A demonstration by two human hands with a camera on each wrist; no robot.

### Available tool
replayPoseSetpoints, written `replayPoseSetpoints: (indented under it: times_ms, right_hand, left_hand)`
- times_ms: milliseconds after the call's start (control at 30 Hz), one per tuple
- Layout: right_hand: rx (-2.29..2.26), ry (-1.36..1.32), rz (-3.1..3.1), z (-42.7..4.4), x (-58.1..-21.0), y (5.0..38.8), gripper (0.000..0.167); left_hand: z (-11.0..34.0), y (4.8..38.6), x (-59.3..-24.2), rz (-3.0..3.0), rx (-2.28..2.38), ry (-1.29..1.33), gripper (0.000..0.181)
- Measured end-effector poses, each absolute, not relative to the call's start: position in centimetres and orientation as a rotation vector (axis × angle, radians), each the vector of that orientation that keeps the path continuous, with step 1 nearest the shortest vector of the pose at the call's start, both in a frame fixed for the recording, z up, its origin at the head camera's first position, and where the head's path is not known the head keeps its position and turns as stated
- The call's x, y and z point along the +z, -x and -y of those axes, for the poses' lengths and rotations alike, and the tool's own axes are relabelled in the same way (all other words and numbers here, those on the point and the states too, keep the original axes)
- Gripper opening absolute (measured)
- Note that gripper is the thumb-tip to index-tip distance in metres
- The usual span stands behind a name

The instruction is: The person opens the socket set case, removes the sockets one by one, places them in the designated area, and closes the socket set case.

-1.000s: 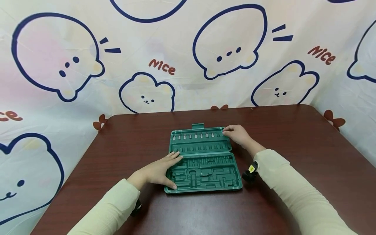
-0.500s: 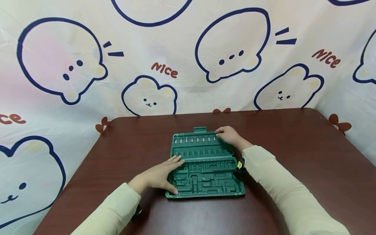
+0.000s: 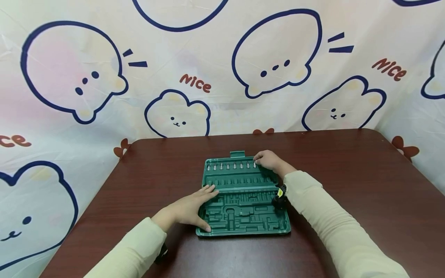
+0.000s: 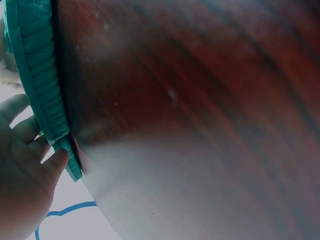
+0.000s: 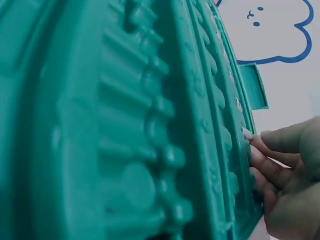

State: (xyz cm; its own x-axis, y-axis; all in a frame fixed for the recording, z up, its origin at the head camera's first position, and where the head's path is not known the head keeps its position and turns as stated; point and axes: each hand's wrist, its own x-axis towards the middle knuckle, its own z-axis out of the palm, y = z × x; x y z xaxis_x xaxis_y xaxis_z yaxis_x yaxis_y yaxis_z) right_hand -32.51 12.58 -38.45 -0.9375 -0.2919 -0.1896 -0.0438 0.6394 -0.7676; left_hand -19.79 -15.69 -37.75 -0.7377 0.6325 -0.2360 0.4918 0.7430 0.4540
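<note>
A green plastic tool case [image 3: 245, 233] lies unfolded on the table, its lid part toward the back with a row of several small silver bits [image 3: 227, 166]. My right hand [image 3: 270, 160] is at the right end of that row. In the right wrist view its thumb and forefinger pinch the end bit [image 5: 247, 134], which appears to sit in its slot; the fingertips partly cover it. My left hand [image 3: 187, 206] rests with spread, fairly straight fingers on the case's left side, thumb at the near left corner. The left wrist view shows that hand [image 4: 25, 170] against the case's edge.
Moulded slots [image 3: 243, 210] without tools fill the front half of the case. A latch tab [image 3: 237, 153] sticks out at the back. The dark reddish table [image 3: 167, 166] reaches back to a printed cloth [image 3: 222, 108]. A black wrist camera [image 3: 279, 200] hangs over the case's right side.
My right hand has moved left from the lid's far right corner to the end bit of the row. The left hand stays on the case. The whole view has shifted slightly.
</note>
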Motion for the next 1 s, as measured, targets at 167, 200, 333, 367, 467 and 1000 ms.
replayPoseSetpoints:
  times_ms: [167, 200, 333, 367, 467, 1000]
  right_hand:
    - [-1.376, 0.145, -2.584, -12.3, -38.8, 32.3, 0.018]
    - [-1.403, 0.131, -2.585, -12.2, -38.9, 32.2, 0.016]
    - [-1.436, 0.113, -2.594, -11.9, -38.9, 32.1, 0.011]
    - [-1.439, 0.111, -2.594, -11.9, -39.0, 32.1, 0.011]
    - [-1.454, 0.102, -2.595, -11.8, -39.1, 32.1, 0.009]
    - [-1.747, -0.017, -2.457, -13.8, -37.6, 31.4, 0.014]
  left_hand:
    - [15.7, 19.8, -37.7, -2.551, 0.513, -0.865, 0.100]
    - [15.7, 19.8, -37.7, -2.549, 0.511, -0.865, 0.100]
    - [15.7, 19.8, -37.7, -2.542, 0.516, -0.861, 0.100]
    - [15.7, 19.8, -37.7, -2.541, 0.515, -0.859, 0.100]
    - [15.7, 19.8, -37.7, -2.542, 0.514, -0.858, 0.100]
    - [15.9, 19.9, -37.9, -2.575, 0.481, -0.894, 0.101]
